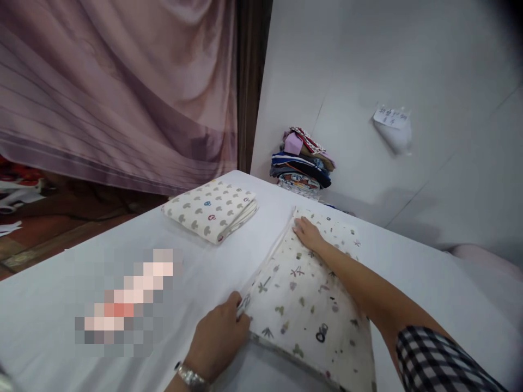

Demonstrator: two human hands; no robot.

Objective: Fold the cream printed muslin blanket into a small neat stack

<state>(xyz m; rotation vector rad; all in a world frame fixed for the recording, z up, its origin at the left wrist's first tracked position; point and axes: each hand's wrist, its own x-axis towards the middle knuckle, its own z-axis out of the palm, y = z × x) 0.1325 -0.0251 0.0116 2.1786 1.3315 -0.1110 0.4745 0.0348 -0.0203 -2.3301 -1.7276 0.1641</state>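
Observation:
A white cloth with small printed figures lies folded in a long shape on the white-covered table. At its near left corner, my left hand has its fingers closed on the edge. My right hand rests flat near the far end of the same cloth, fingers spread a little on its left side. Further left and back sits a folded cream cloth with grey mushroom prints, touched by neither hand.
The white table surface has a blurred, pixelated patch at left. Beyond the far edge stands a stack of folded clothes. A pink curtain hangs at the back left. A labelled plastic bag is on the pale surface behind.

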